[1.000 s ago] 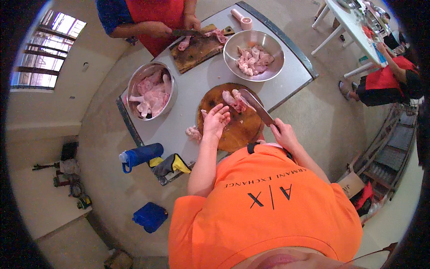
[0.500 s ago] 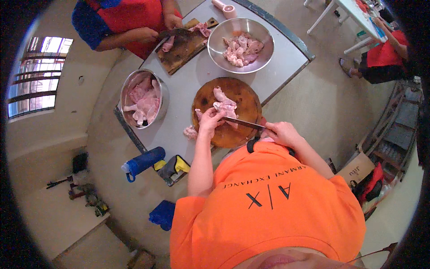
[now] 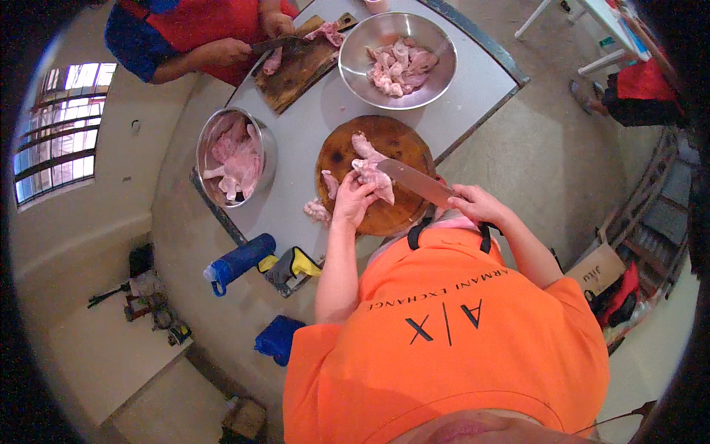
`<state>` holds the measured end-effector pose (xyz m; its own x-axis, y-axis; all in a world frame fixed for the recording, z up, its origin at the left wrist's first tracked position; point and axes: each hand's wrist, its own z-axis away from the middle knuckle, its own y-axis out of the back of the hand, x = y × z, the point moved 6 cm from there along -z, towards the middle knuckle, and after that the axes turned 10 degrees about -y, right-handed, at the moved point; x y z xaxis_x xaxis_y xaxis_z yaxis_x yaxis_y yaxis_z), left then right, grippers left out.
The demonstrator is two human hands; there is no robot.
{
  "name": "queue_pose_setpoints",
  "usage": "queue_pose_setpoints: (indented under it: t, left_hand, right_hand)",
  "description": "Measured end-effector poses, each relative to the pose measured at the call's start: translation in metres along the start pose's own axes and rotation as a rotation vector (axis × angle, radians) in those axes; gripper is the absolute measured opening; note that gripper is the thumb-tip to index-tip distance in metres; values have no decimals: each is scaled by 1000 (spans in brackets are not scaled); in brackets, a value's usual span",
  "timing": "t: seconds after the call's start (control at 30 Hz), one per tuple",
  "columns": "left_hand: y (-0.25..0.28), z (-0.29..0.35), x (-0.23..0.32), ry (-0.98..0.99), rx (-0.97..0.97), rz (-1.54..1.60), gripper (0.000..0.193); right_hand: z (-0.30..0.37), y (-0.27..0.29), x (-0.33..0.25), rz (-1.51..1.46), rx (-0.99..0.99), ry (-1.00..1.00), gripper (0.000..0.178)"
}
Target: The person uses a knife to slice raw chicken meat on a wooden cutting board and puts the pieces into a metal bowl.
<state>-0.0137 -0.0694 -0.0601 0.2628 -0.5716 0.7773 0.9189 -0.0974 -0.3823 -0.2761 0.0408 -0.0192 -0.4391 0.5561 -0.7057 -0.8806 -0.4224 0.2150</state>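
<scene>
My left hand (image 3: pixel 355 198) pinches the near edge of a raw chicken piece (image 3: pixel 373 177) on a round wooden chopping board (image 3: pixel 403 137). A knife (image 3: pixel 416 182) is in my right hand (image 3: pixel 477 205), its fingers wrapped round the handle. The broad blade slants across the board's right side, its tip at the chicken. A longer chicken part (image 3: pixel 362 146) lies just beyond, touching or joined to the piece; I cannot tell which. Left of my hand, a small strip of chicken (image 3: pixel 330 183) rests on the board, and pale scraps (image 3: pixel 316 212) lie at its left edge.
A steel bowl of cut chicken (image 3: pixel 353 74) stands beyond the board, another steel bowl (image 3: pixel 267 159) at left. Across the table (image 3: pixel 296 133), a person in red (image 3: pixel 214 33) holds a knife over a rectangular board (image 3: pixel 285 85). A blue bottle (image 3: pixel 240 263) and a grey-yellow cloth (image 3: pixel 290 268) are near left.
The knife has lifted and turned: its broad side now shows, with the tip farther up the chicken. My right hand has shifted right and slightly up. The view has moved a little.
</scene>
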Motion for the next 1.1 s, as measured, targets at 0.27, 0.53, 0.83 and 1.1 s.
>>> queue_pose_setpoints:
  t: [0.27,0.53,0.83,1.1]
  left_hand:
    - [2,3,0,-23,-12,18,50]
    - [4,4,-2,-65,-37,20,47]
    - [4,1,-4,-92,-67,-9,48]
    - [3,4,-3,-92,-27,-1,47]
  right_hand:
    - [-9,0,-15,10,-34,-31,27]
    - [-25,-10,3,104,52,178,27]
    - [-24,-12,-25,67,-56,-63,27]
    - [-9,-11,-3,131,-25,107,28]
